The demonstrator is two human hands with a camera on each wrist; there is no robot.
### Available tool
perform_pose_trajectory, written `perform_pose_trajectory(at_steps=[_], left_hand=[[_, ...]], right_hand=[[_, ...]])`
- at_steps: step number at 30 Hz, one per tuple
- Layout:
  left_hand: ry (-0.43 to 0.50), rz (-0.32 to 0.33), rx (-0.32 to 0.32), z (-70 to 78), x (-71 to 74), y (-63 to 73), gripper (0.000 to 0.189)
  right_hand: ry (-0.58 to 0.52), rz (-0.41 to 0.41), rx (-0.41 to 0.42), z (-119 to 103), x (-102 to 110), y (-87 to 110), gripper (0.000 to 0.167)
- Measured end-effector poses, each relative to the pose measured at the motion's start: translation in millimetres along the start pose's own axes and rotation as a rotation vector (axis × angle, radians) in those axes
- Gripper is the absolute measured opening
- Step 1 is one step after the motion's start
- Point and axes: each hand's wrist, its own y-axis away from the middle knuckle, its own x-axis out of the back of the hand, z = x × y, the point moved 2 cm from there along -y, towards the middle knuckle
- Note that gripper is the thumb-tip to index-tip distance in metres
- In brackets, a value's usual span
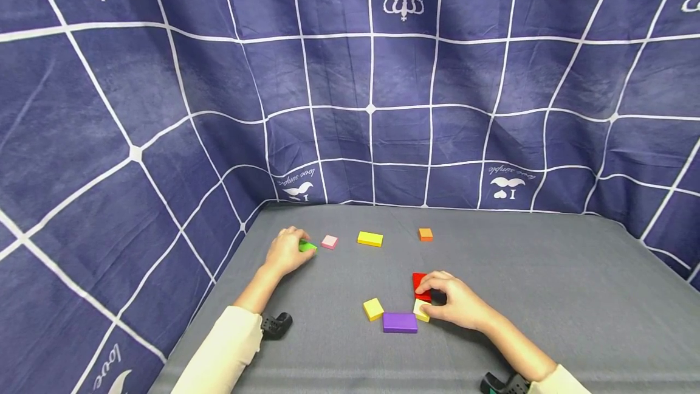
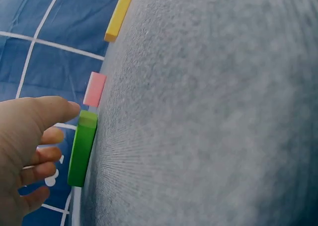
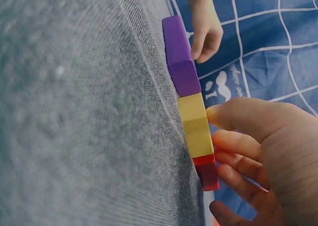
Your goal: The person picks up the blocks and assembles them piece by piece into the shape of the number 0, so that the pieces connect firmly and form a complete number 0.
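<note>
My left hand (image 1: 285,252) is over a green block (image 2: 82,149) lying on the grey table. Its thumb is right by one end of that block, and the other fingers are spread loosely above it. My right hand (image 1: 456,300) is at a red block (image 1: 420,283) and a cream block (image 1: 421,310). The thumb is at the cream block, while the fingertips are over the red block and partly hide it. The cream block sits between the red block and a purple block (image 1: 400,323), with a small yellow block (image 1: 374,309) at the purple block's left end.
Farther back lie a pink block (image 1: 329,242), a longer yellow block (image 1: 370,239) and an orange block (image 1: 425,235). A blue curtain (image 1: 404,78) with white lines hangs behind the table (image 1: 547,297) and along its left side.
</note>
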Motion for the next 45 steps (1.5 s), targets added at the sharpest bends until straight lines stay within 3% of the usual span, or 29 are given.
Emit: perform_pose_trajectory(at_steps=[5,12,17,24,34,45], left_hand=[[-0.031,-0.023,0.059,-3.8,-1.0,3.2,0.043],[-0.002,-0.063,0.130,-7.9,-6.2,6.0,0.049],[0.028,-0.091,0.146,-9.4,-9.6,6.8,0.050],[0.064,-0.074,0.142,-9.9,-10.1,7.0,0.048],[0.112,-0.055,0.085,4.2,-5.0,6.8,0.044],[0.238,-0.078,-0.062,36.9,-3.7,13.7,0.043]], right_hand=[[-0.011,0.001,0.012,-2.6,0.5,-0.7,0.023],[-0.029,0.009,0.027,-5.9,0.3,0.2,0.022],[-0.038,0.014,0.039,-6.5,-1.1,1.6,0.023],[-0.030,0.022,0.034,-5.6,-1.7,1.5,0.024],[-0.022,0.009,0.001,-3.1,-0.3,1.3,0.024],[-0.026,0.015,0.003,-2.9,-0.9,0.6,0.024]])
